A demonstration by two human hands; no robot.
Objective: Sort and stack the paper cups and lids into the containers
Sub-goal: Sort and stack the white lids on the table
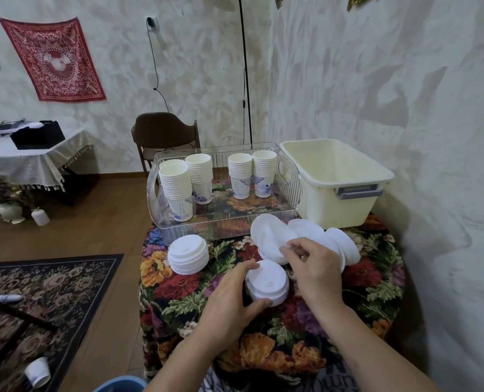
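Note:
Several stacks of white paper cups (178, 188) stand upright in a clear plastic bin (226, 224) at the back of the table. A cream tub (339, 199) sits to its right. My left hand (229, 304) grips a short stack of white lids (267, 282) at the table's middle, thumb and fingers curled round its rim. My right hand (311, 267) pinches the edge of a loose white lid (270, 237) that leans among several scattered lids (339, 244). A tidy lid stack (188, 254) stands at the left.
The small table wears a floral cloth (362, 281), with a wall close on the right. A brown chair (164, 134) stands behind the bins. On the floor lie a patterned rug (45, 290), a fallen cup (37, 372) and a blue basin (119, 386).

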